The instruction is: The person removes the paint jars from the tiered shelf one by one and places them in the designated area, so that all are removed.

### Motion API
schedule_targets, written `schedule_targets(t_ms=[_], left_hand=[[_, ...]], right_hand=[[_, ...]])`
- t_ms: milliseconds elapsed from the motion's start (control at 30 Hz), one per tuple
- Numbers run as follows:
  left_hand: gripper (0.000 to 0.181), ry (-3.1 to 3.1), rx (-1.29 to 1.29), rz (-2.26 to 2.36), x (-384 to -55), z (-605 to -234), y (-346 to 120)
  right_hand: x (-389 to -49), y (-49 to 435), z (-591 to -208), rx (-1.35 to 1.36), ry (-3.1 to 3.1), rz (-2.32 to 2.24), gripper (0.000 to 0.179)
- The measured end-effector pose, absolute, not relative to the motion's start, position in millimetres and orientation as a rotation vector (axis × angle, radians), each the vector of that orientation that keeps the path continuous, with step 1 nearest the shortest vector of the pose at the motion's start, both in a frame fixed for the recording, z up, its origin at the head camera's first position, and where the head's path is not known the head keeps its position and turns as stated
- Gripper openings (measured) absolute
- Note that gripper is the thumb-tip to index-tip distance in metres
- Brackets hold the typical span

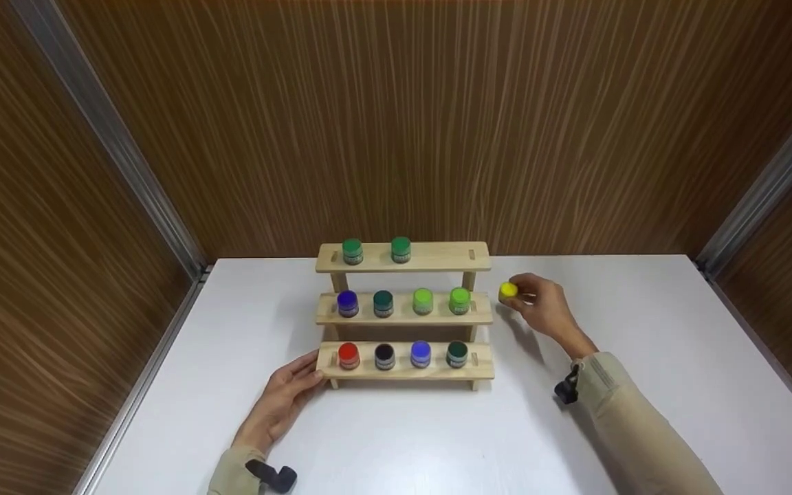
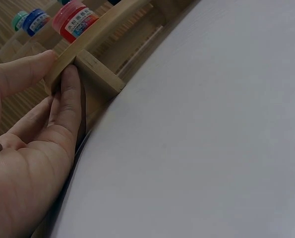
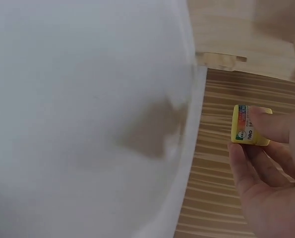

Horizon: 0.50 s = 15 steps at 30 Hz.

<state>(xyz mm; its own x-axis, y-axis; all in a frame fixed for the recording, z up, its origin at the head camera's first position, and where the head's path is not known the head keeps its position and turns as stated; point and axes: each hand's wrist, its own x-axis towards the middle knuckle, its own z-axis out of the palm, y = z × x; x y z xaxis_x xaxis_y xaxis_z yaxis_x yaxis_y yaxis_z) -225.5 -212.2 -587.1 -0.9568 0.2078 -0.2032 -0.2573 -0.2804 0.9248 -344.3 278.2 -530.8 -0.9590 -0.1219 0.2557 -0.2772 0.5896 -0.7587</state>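
Observation:
A three-tier wooden rack (image 1: 437, 256) stands on a white table, with small paint jars on every tier. My left hand (image 1: 286, 395) pinches the left end of its lowest shelf, thumb on the upper side and fingers underneath, as the left wrist view shows. Nearest to that hand is a red paint jar (image 2: 75, 22). My right hand (image 1: 544, 302) holds a yellow paint jar (image 3: 244, 125) between thumb and fingers, off the table and just right of the rack. Two green jars (image 1: 401, 250) sit on the top tier, at its left and middle.
The middle tier carries a blue jar (image 1: 348, 304), a dark green jar (image 1: 383, 304) and two light green jars (image 1: 423, 301). Below stand black (image 1: 384, 356), violet (image 1: 421, 354) and dark green jars. Wood-grain panels (image 1: 396, 124) enclose the white table (image 1: 396, 447) at the back and sides.

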Motion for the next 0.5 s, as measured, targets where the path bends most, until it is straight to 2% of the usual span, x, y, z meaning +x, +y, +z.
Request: schedule_targets(t_ms=[500], left_hand=[[0.071, 1.674, -0.064, 2.312, -225, -588, -213]], right_hand=[[-342, 277, -543, 0.254, -2.811, 1.250, 0.033]])
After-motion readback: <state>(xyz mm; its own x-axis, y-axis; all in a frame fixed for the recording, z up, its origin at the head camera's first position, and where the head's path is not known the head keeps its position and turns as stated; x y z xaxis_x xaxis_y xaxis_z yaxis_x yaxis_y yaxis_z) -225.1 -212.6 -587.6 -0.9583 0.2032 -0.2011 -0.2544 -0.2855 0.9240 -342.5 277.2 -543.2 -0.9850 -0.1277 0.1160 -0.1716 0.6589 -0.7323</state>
